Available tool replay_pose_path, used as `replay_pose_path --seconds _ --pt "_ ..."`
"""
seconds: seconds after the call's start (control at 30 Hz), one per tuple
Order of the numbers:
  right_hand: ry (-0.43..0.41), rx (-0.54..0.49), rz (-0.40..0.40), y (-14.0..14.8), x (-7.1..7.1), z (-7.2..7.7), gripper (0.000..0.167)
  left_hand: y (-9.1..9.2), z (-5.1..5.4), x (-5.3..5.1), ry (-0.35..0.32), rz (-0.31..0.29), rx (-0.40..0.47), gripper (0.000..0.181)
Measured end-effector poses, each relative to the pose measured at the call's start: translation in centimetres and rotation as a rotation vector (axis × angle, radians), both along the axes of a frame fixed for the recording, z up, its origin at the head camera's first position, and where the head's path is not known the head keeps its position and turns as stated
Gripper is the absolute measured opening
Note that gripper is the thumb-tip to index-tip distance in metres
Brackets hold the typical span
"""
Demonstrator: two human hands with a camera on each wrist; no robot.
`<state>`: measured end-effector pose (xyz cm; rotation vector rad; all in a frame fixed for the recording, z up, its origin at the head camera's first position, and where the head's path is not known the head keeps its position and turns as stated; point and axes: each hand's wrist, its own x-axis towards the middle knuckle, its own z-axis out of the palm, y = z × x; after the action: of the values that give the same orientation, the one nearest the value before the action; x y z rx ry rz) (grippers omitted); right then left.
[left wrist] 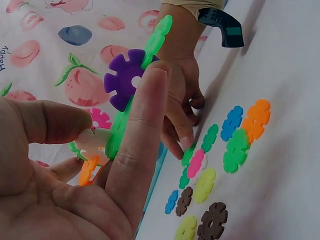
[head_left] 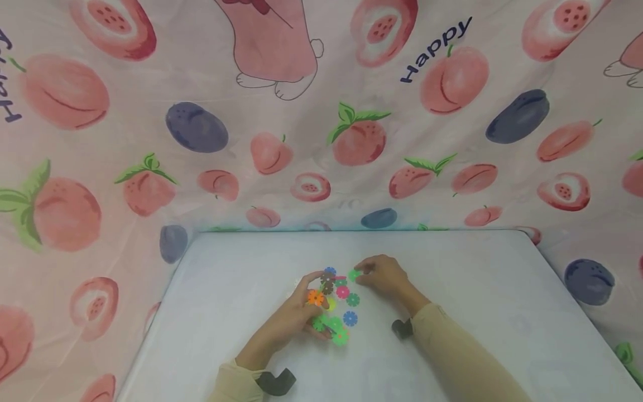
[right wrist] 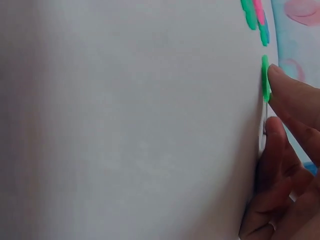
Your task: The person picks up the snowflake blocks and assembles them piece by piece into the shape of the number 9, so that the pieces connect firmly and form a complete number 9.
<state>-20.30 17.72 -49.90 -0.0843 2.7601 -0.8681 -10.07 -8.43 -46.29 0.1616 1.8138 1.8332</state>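
Observation:
My left hand holds a joined cluster of notched plastic discs above the table. In the left wrist view the thumb and fingers grip its white disc and green disc; a purple disc and an orange disc are part of it. Farther back, my right hand reaches down to a loose green disc. In the right wrist view, fingertips touch that green disc from above, at the table surface; the other fingers are bent beneath.
Several loose discs lie on the white table, among them a pink disc, a blue disc and a brown disc. Dark bands sit at both wrists. A fruit-print cloth hangs behind the table.

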Motion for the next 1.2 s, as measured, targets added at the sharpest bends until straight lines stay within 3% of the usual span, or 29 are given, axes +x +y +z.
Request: replay_pose_path --seconds 0.33,0.6,0.93,1.2 --pt "-0.001 0.045 -0.034 -0.7 -0.2 -0.1 0.019 -0.1 0.1 0.0 0.013 -0.016 0.005 0.078" --pt "-0.045 0.023 -0.041 -0.6 -0.1 -0.1 0.024 0.0 -0.1 -0.1 0.004 -0.015 0.014 0.078" --pt "-0.033 -0.152 0.012 0.0 0.5 0.1 0.016 -0.1 -0.1 -0.1 -0.015 -0.009 0.025 0.074" --pt "-0.165 -0.320 -0.001 0.2 1.1 1.5 0.016 -0.1 -0.4 -0.1 -0.020 0.005 -0.015 0.073"
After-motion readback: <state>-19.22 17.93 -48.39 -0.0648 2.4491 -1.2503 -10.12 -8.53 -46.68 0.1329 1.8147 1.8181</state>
